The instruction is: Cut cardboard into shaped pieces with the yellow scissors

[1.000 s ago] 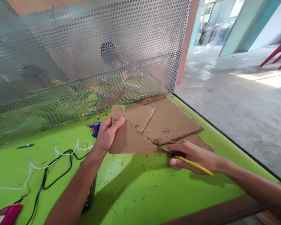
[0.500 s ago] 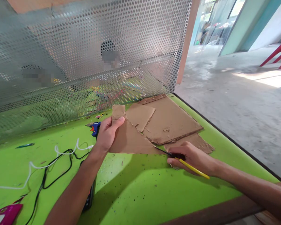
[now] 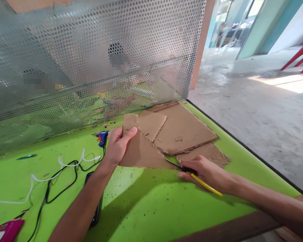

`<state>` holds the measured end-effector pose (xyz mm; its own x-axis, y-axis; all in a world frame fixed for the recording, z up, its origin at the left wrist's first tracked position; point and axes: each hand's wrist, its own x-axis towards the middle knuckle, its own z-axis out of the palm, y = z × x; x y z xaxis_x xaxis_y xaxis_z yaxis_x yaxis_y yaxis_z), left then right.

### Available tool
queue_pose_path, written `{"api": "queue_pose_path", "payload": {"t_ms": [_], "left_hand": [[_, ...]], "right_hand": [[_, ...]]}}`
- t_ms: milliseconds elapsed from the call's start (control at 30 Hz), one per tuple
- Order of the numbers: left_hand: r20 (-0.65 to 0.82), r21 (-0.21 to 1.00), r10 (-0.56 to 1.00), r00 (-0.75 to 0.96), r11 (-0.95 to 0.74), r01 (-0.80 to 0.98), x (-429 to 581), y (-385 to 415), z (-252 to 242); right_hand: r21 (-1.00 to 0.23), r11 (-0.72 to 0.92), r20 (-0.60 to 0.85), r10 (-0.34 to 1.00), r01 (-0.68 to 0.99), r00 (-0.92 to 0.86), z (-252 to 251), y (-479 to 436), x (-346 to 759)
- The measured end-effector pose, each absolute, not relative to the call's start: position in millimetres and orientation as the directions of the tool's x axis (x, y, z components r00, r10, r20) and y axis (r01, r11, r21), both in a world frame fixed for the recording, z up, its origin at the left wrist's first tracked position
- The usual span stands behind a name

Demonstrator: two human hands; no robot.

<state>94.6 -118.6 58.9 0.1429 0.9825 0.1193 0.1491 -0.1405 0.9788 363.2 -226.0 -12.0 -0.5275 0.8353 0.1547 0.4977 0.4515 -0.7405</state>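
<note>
In the head view, we find the green worktop (image 3: 141, 208) bounded at the rear by a perforated metal panel (image 3: 154, 33) and at the right by a dark edge. Green surface runs between the cardboard piece (image 3: 143, 153) and the brown front edge. Flat brown cardboard sheets (image 3: 187, 129), some edges ragged, overlap behind the slant-sided piece. Our left hand (image 3: 118, 144) grips its upper left, thumb on top. Our right hand (image 3: 207, 171) is closed around a yellow-handled cutting tool (image 3: 205, 185), dark blade at the piece's right corner.
</note>
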Motion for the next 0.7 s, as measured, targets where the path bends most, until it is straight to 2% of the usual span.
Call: {"api": "queue_pose_path", "payload": {"t_ms": [300,567,700], "left_hand": [[0.126,0.980,0.981,0.146,-0.146,0.138,92.6,-116.0,55.3],[0.109,0.988,0.984,0.139,-0.123,0.095,94.5,-116.6,54.7],[0.124,0.982,0.984,0.127,-0.140,0.126,93.4,-116.9,54.9]], "right_hand": [[-0.726,0.451,0.121,0.827,0.519,-0.550,-11.1,-223.3,362.5],[-0.712,0.504,0.210,0.818,0.489,-0.536,-15.3,-226.9,361.4],[-0.677,0.512,0.196,0.817,0.529,-0.542,-14.8,-226.6,360.4]]}}
